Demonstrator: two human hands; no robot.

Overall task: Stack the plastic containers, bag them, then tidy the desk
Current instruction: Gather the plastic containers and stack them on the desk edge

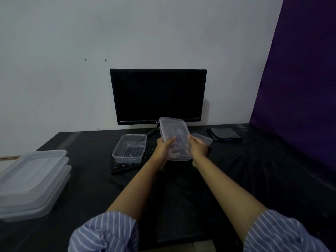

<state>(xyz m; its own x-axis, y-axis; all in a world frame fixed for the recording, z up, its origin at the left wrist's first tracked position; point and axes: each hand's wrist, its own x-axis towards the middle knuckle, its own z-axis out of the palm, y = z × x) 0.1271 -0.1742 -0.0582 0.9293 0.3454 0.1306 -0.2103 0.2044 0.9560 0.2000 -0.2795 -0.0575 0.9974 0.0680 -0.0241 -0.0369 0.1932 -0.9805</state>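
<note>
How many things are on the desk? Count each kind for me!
Clear plastic tubs: 3, one held in both hands, one on the keyboard, one behind the right hand
Lids, stacked at the left: 3
Monitor: 1
Keyboard: 1
Dark bag: 1
Total: 9

The held tub may be more than one nested; I cannot tell.

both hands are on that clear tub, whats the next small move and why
Probably lower the held container, tilted up between the left hand and right hand, into the open container resting on the keyboard: that one sits upright, so nesting builds the stack.
</note>
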